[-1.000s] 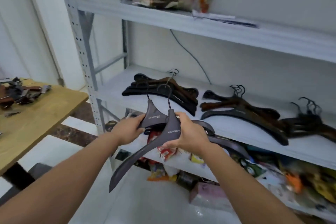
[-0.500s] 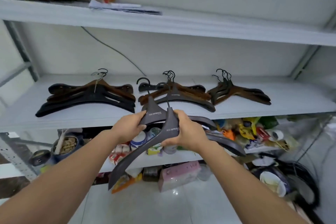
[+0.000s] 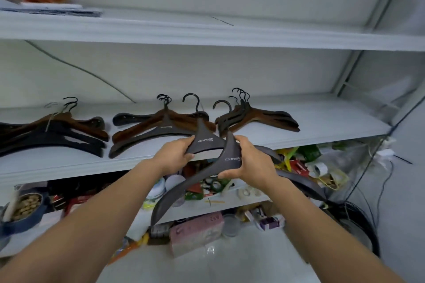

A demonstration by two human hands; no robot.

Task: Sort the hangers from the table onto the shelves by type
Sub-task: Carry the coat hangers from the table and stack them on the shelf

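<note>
I hold two dark grey plastic hangers in front of the middle shelf (image 3: 333, 122). My left hand (image 3: 176, 155) grips the farther grey hanger (image 3: 204, 142) at its neck. My right hand (image 3: 250, 161) grips the nearer grey hanger (image 3: 181, 190), whose left arm slopes down toward the floor. Both hooks rise in front of the shelf's piles. On the shelf lie three piles: black and brown hangers (image 3: 57, 131) at the left, brown and dark grey ones (image 3: 147, 128) in the middle, brown ones (image 3: 259, 117) at the right.
The upper shelf (image 3: 230, 34) carries papers and bags at the left. The lower shelf (image 3: 211, 204) is crowded with tape rolls, tins and packets. A pink box (image 3: 195, 232) and a coil of black cable (image 3: 358, 220) sit on the floor. The shelf's right end is bare.
My view has swung right along the shelving and the table has left the frame. Both hands have carried the two grey hangers up and closer to the middle shelf, with the same hold.
</note>
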